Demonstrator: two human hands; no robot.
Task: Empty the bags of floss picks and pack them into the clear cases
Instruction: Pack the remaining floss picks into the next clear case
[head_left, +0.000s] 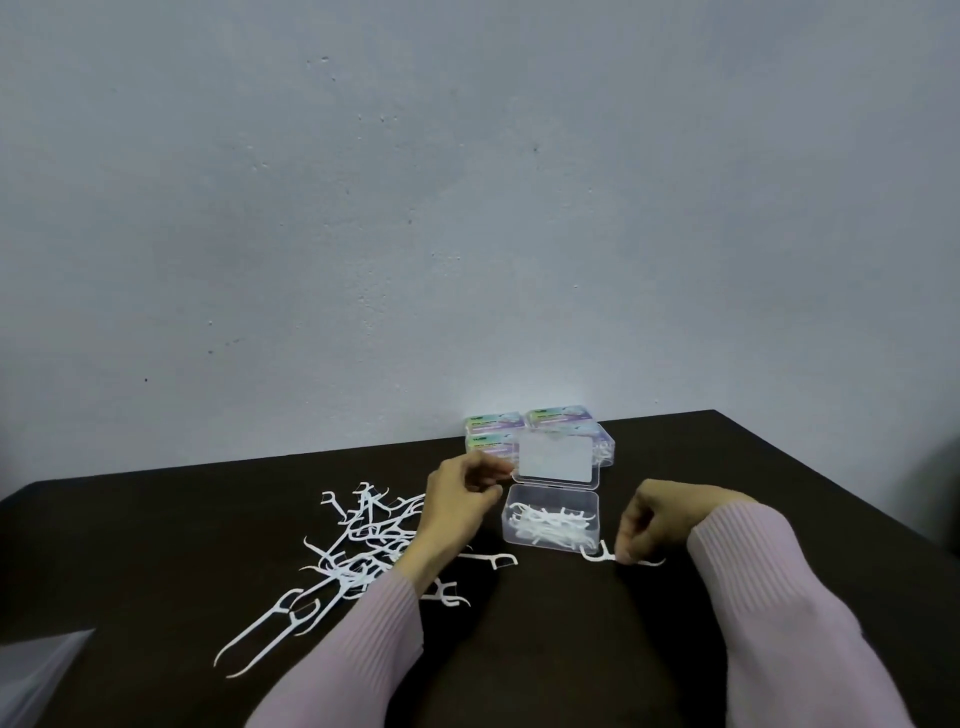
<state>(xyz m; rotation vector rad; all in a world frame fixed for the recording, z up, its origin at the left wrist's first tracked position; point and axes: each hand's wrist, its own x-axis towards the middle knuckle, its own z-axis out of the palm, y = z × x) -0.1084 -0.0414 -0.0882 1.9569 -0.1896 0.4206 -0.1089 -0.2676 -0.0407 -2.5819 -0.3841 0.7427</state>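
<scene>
My right hand (644, 525) curls down and pinches a floss pick (602, 555) lying on the dark tabletop (519, 649). My left hand (457, 499) pinches the raised lid's (556, 460) edge. A grey wall (467, 208) stands behind. The open clear case (550, 519), partly filled, sits between my hands; loose picks (358, 551) are scattered left.

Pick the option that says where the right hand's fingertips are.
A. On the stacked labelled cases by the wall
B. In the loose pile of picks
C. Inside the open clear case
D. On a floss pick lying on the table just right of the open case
D: the right hand pinches a floss pick lying on the table beside the open clear case.
</scene>
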